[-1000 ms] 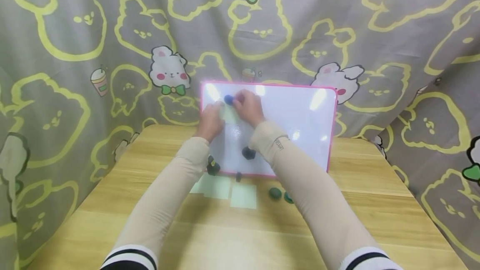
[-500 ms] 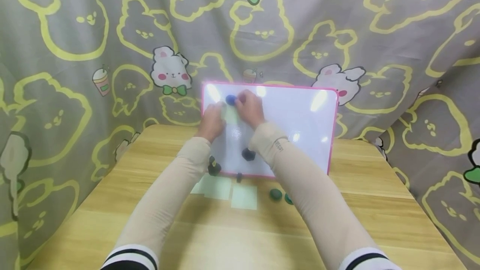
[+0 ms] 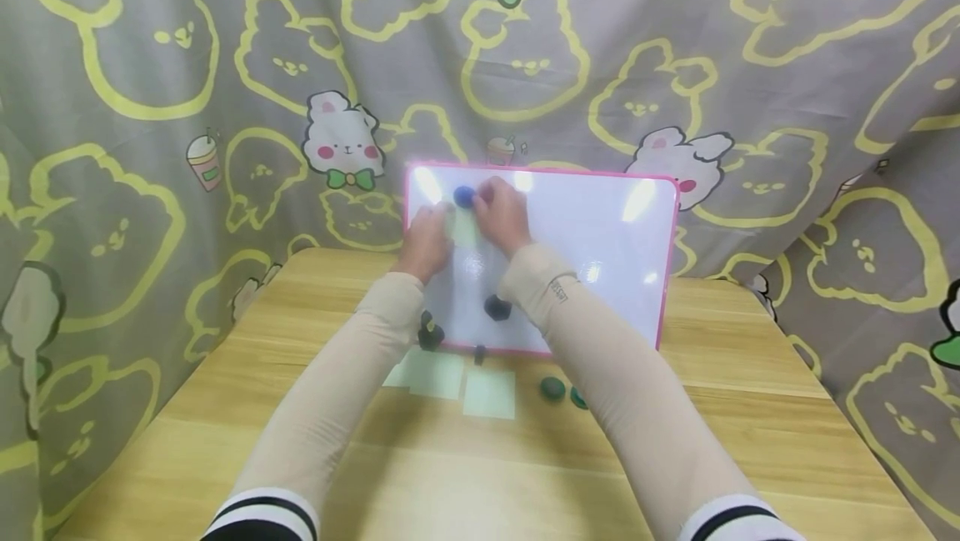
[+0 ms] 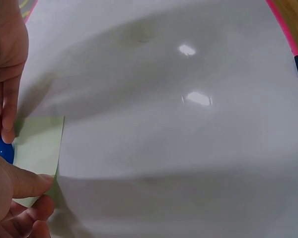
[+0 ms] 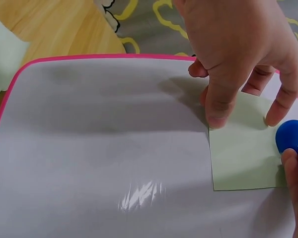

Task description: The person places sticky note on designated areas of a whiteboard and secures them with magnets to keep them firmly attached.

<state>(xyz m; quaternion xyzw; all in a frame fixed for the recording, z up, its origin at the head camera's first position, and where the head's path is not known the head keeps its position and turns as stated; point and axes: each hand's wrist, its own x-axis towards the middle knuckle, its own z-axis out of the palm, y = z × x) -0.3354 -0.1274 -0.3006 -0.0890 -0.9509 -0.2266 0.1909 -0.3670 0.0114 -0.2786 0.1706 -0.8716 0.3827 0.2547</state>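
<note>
My left hand (image 3: 426, 242) pinches the left edge of a pale green paper note (image 5: 246, 153), which lies against the upper left of a whiteboard (image 3: 585, 249). In the left wrist view its thumb (image 4: 35, 184) presses the paper, with fingers curled behind. My right hand (image 3: 506, 214) holds a round, domed blue magnet (image 5: 290, 136) between thumb and fingertips, right at the note's top edge. The right wrist view has the magnet partly cut off by the frame, with the left hand reaching in from above. The board leans upright on the wooden table.
Several pale green notes (image 3: 489, 393) lie on the table (image 3: 480, 483) before the board. Two green round pieces (image 3: 552, 388) sit right of them, one partly behind the right sleeve. A dark hexagonal piece (image 3: 497, 308) shows low on the board. A patterned curtain (image 3: 525, 66) hangs behind.
The head view has shifted very slightly. Both hands keep their places, the left on the note and the right on the blue magnet.
</note>
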